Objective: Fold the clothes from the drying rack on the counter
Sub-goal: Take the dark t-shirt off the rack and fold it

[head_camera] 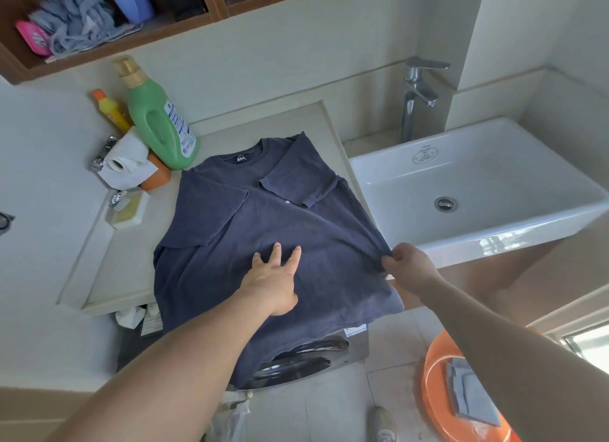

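My left hand (275,283) lies flat on the middle of a navy blue T-shirt (263,224), fingers straight and spread, pressing the cloth down. My right hand (407,265) pinches the shirt's right edge, fingers curled around a bunched bit of fabric just in front of the sink.

The T-shirt is spread across the pale counter (122,267), collar pointing away from me. Both short sleeves are folded inward over the chest, and the hem hangs over the counter's front edge, covering part of a washing machine door (296,364) below.

Along the counter's far left stand a green detergent bottle (158,121) with a gold cap, a smaller yellow bottle (112,110) with an orange cap, a toilet paper roll (123,159) and a soap dish (127,209). To the right sits a white rectangular basin (478,184) with a chrome tap (418,95) behind it. On the floor at lower right, an orange plastic tub (438,392) holds grey-blue cloths (471,395).
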`<state>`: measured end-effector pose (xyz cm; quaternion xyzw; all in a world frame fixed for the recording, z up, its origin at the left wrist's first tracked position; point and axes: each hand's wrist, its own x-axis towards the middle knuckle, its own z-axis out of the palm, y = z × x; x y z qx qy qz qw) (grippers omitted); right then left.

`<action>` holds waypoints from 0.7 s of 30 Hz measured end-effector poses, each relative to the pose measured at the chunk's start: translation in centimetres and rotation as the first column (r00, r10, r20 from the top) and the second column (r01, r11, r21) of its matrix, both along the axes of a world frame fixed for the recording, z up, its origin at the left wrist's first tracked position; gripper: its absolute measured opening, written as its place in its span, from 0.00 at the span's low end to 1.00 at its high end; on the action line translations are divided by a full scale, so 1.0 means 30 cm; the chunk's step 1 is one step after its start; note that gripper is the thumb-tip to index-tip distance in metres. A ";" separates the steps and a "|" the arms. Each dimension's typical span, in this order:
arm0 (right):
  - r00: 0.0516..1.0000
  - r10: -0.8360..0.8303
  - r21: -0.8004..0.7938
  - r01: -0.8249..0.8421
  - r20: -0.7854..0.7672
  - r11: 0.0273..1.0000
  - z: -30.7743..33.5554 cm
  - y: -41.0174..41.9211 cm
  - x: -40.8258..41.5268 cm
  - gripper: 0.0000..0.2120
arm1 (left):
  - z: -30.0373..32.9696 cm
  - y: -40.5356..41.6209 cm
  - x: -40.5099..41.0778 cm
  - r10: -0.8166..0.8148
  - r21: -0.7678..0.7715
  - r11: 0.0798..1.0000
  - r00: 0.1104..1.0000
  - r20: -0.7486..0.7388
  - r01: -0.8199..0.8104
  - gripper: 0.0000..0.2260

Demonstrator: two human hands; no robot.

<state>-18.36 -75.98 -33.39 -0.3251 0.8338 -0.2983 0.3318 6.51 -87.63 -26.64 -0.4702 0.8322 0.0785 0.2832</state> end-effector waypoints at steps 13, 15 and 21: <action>0.981 0.193 0.167 -0.192 0.011 0.967 -0.103 0.009 -0.007 0.06 | -0.006 -0.003 0.008 -0.011 -0.009 1.000 1.000 0.007 0.011 0.42; 0.988 0.140 0.160 -0.127 -0.069 0.979 -0.113 0.010 -0.008 0.04 | -0.008 -0.002 0.009 -0.014 -0.015 1.000 1.000 0.005 0.014 0.42; 1.000 -0.019 -0.066 0.020 0.013 0.998 -0.121 0.025 0.030 0.03 | -0.013 0.000 0.006 -0.015 -0.021 1.000 1.000 0.017 0.016 0.44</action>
